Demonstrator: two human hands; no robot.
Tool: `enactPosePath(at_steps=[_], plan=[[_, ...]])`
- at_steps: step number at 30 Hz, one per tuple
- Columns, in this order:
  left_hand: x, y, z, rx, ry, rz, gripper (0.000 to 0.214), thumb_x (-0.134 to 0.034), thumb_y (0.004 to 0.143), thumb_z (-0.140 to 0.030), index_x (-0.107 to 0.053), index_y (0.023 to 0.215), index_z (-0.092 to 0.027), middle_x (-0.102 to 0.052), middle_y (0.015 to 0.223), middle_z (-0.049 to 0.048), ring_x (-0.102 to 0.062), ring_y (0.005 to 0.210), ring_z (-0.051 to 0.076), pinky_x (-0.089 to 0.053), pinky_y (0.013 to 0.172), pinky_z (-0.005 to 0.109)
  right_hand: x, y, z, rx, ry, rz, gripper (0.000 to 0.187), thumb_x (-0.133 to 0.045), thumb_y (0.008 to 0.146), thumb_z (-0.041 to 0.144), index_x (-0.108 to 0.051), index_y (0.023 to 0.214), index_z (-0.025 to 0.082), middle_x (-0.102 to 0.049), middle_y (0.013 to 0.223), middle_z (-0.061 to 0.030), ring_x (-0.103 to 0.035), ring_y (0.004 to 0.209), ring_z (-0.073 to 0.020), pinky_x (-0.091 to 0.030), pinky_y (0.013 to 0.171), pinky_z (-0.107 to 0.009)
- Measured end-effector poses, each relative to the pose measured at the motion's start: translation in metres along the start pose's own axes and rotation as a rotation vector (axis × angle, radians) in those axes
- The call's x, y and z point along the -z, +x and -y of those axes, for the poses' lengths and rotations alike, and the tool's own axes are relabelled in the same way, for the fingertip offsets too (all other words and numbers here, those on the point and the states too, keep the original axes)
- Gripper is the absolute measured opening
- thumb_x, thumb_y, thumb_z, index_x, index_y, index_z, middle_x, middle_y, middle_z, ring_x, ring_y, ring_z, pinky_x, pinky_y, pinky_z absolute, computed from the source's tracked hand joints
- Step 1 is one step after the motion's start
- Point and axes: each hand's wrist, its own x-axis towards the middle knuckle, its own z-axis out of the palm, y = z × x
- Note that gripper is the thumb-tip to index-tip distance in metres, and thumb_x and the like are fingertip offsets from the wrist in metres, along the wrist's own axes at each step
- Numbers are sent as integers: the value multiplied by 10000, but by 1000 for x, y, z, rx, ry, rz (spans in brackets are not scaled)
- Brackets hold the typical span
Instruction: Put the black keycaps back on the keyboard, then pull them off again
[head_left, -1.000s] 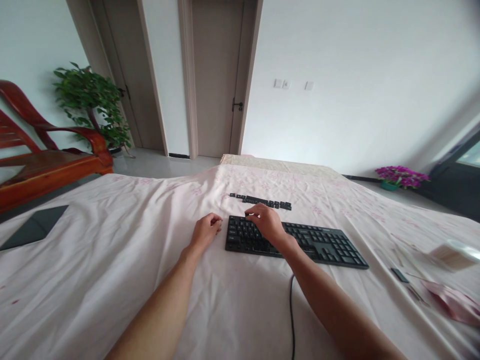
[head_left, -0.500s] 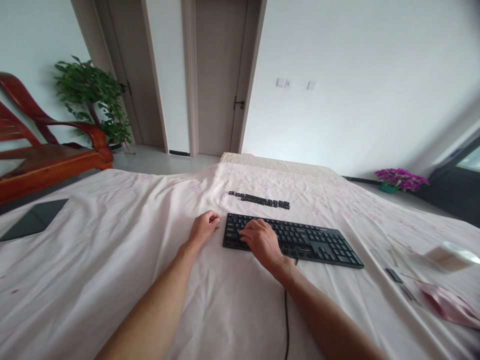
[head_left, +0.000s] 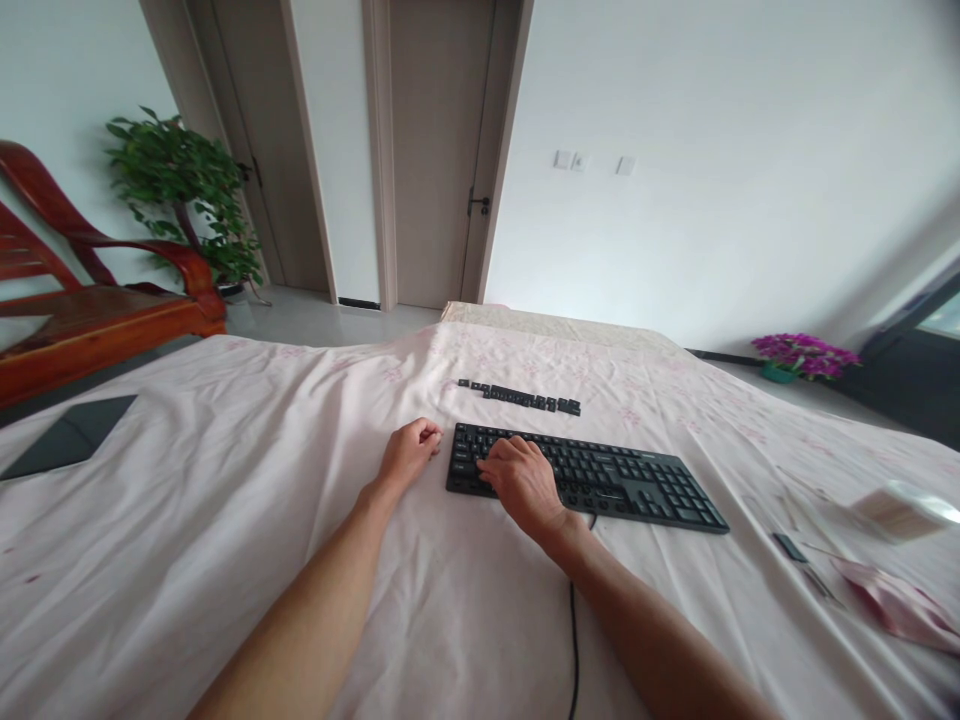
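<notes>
A black keyboard (head_left: 660, 490) lies on the pink-white cloth, its cable running toward me. Along its near row several keycaps are off, leaving bare sockets. My right hand (head_left: 521, 478) rests over the left part of the keyboard, fingers bent down and together at the lower keys; anything between the fingertips is hidden. Just left of the keyboard, my left hand (head_left: 409, 450) is curled closed on the cloth, and nothing shows in it. Loose black keycaps (head_left: 517, 397), including a long space bar, lie in a rough row beyond the keyboard.
On the right are a clear tub of thin sticks (head_left: 904, 512), a small dark-handled tool (head_left: 787, 546), and a pink cloth (head_left: 892, 598). A dark tablet (head_left: 67, 437) lies at the left. Beyond stand a wooden chair (head_left: 112, 325) and a potted plant (head_left: 180, 190).
The view shifts very slightly. My right hand stays over the same keys with a small finger movement, and my left hand keeps its place.
</notes>
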Motion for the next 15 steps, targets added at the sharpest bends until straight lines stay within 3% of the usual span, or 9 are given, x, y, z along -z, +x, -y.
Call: enactPosePath(at_steps=[15], plan=[[0,-1,0,-2,12,3,189,-533,783,-329,-650,858,-201,-686,710,6,-637,634,137,-455,603,214,2,-3,7,31,-94,21,192,-520,922,265,-670,805,237,-588,853,-35,-474,829,-180,-269,690,-326]])
